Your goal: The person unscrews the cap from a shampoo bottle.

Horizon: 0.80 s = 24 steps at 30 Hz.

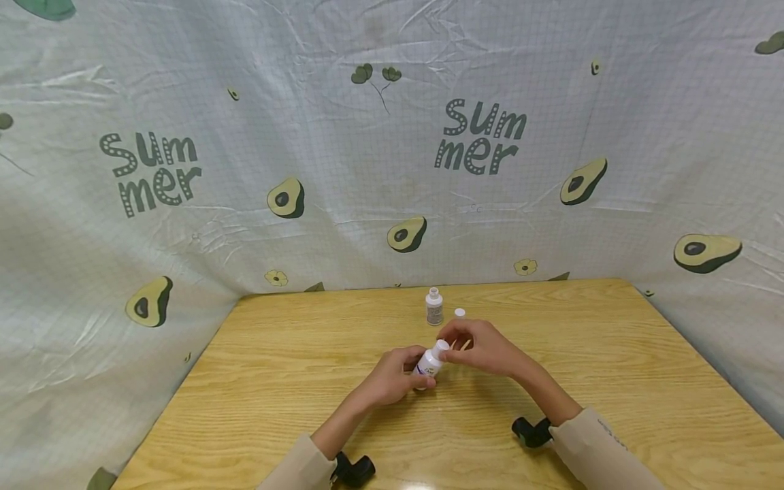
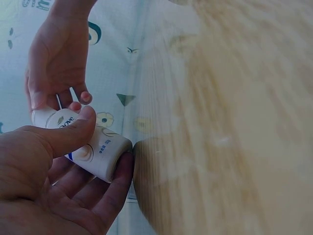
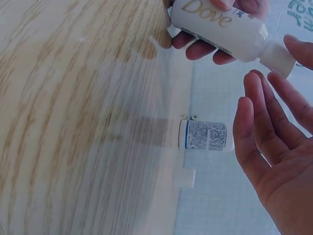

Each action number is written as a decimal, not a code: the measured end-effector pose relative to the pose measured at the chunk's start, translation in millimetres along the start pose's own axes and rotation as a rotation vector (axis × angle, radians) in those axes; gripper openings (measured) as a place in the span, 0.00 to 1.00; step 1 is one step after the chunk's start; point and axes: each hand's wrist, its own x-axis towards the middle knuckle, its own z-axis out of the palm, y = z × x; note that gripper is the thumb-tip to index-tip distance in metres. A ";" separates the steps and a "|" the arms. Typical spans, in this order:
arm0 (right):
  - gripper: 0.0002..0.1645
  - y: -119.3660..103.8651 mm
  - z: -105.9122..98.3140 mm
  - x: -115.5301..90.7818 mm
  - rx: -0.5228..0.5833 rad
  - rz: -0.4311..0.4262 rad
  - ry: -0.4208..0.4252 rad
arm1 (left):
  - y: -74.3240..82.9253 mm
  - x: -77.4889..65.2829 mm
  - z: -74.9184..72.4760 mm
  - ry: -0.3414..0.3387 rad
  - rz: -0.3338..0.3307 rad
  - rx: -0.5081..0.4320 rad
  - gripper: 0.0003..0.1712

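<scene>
My left hand (image 1: pixel 395 376) grips the body of a small white Dove bottle (image 1: pixel 427 365), thumb on one side and fingers under the other. The bottle is tilted, its capped end leaning up and to the right. On its white cap (image 3: pixel 278 59) the thumb and index finger of my right hand (image 1: pixel 484 347) pinch, the other fingers spread off to the side. Beyond the hands a second white bottle (image 1: pixel 434 307) stands upright with a bare threaded neck, its printed label (image 3: pixel 208 136) facing this way. To its right sits a loose white cap (image 1: pixel 460 313), partly behind my right hand.
The wooden table (image 1: pixel 294 340) reaches back to a pale hanging cloth (image 1: pixel 343 150) printed with avocados and lettering. Black wrist devices (image 1: pixel 355 469) show at both of the person's sleeves (image 1: pixel 303 466).
</scene>
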 end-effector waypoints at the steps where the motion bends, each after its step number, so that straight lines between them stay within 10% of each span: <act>1: 0.14 -0.6 0.1 0.0 0.000 0.006 0.003 | 0.1 0.0 0.1 0.000 0.002 -0.002 0.20; 24: 0.15 0.4 0.6 0.1 0.011 0.001 -0.010 | 2.4 -0.2 0.1 -0.006 -0.005 -0.023 0.21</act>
